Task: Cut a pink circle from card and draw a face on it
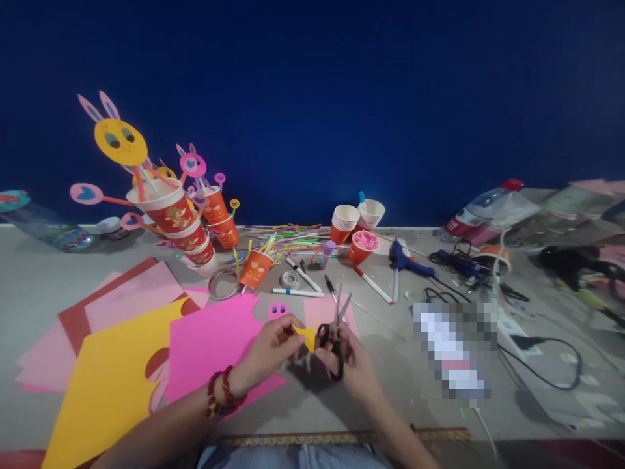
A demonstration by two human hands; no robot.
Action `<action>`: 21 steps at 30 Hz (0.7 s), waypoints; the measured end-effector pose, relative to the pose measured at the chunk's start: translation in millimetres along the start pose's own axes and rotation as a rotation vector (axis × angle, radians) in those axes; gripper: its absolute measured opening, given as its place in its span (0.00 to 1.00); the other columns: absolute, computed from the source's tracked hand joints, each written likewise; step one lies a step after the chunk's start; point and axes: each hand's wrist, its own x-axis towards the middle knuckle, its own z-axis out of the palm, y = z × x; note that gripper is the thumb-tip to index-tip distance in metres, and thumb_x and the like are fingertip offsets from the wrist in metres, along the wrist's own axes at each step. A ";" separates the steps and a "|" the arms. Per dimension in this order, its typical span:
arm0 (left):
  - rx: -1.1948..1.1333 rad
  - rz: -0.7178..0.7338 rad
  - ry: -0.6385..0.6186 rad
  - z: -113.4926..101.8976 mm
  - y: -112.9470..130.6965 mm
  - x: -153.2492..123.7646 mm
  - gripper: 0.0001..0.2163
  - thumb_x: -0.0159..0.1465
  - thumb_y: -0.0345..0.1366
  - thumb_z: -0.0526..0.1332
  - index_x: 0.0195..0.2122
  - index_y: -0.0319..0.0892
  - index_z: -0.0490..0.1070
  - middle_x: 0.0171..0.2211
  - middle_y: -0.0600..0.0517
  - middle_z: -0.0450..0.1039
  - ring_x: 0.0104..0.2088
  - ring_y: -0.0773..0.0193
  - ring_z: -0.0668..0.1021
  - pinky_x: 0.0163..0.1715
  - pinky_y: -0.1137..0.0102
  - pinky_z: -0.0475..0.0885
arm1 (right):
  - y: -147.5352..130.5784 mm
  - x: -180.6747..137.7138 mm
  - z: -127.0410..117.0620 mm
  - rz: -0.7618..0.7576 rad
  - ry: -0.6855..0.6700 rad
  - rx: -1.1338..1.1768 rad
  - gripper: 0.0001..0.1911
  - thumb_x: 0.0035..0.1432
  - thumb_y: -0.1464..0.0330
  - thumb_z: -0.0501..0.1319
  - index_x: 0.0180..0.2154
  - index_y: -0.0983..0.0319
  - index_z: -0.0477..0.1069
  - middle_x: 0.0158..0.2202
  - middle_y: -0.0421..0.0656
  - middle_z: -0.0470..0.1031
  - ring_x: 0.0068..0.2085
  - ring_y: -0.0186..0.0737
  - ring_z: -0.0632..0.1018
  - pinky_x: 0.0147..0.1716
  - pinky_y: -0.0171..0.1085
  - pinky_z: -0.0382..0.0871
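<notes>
Between the thumb and fingers of my left hand [273, 348] is a small piece of yellow paper [308, 337] with cut edges. My right hand [356, 368] is closed round black-handled scissors [336, 332], whose blades point up and away from me. The paper's right edge lies close to the scissor handles, and my right fingertips may touch it. Just beyond my left hand lies a pink paper circle [278, 311] with two drawn eyes. Under and beside my left wrist is a bright pink sheet [209, 345]; a pale pink sheet [317, 306] lies behind the scissors.
A large yellow sheet [107, 365] with cut-outs lies left. Decorated cup stacks [170, 212] stand behind it. Pipe cleaners [293, 241], markers [374, 285] and tape [290, 279] lie ahead. On the right are a blue glue gun [407, 260], cables and a bottle [478, 208].
</notes>
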 end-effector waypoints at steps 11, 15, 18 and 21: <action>-0.012 -0.019 -0.040 0.0 -8.1 -0.2 0.15 0.63 0.48 0.63 0.30 0.42 0.65 0.20 0.58 0.67 0.19 0.72 0.68 0.21 0.77 0.61 | -6.6 17.1 7.6 -0.030 0.159 0.008 0.18 0.44 0.65 0.74 0.33 0.59 0.68 0.29 0.37 0.74 0.28 0.36 0.72 0.27 0.33 0.65; 0.001 -0.030 -0.078 1.2 -9.9 -1.6 0.15 0.64 0.48 0.62 0.30 0.42 0.65 0.19 0.58 0.67 0.19 0.72 0.66 0.19 0.77 0.59 | -1.6 18.1 7.1 -0.050 0.174 0.004 0.18 0.44 0.64 0.75 0.33 0.60 0.69 0.28 0.37 0.74 0.27 0.35 0.71 0.26 0.32 0.64; -0.003 -0.024 -0.073 2.3 -11.7 -2.0 0.14 0.64 0.46 0.62 0.29 0.42 0.65 0.19 0.58 0.66 0.19 0.72 0.66 0.20 0.77 0.59 | 1.2 18.7 6.8 -0.058 0.160 0.013 0.17 0.45 0.65 0.75 0.33 0.60 0.69 0.29 0.37 0.75 0.27 0.34 0.72 0.26 0.31 0.65; -0.005 -0.019 -0.046 2.0 -13.7 -1.9 0.13 0.64 0.45 0.62 0.29 0.43 0.65 0.19 0.58 0.67 0.20 0.71 0.67 0.21 0.77 0.60 | 3.7 19.2 6.2 -0.042 0.140 0.022 0.17 0.45 0.66 0.75 0.34 0.60 0.69 0.29 0.36 0.74 0.26 0.33 0.70 0.24 0.31 0.63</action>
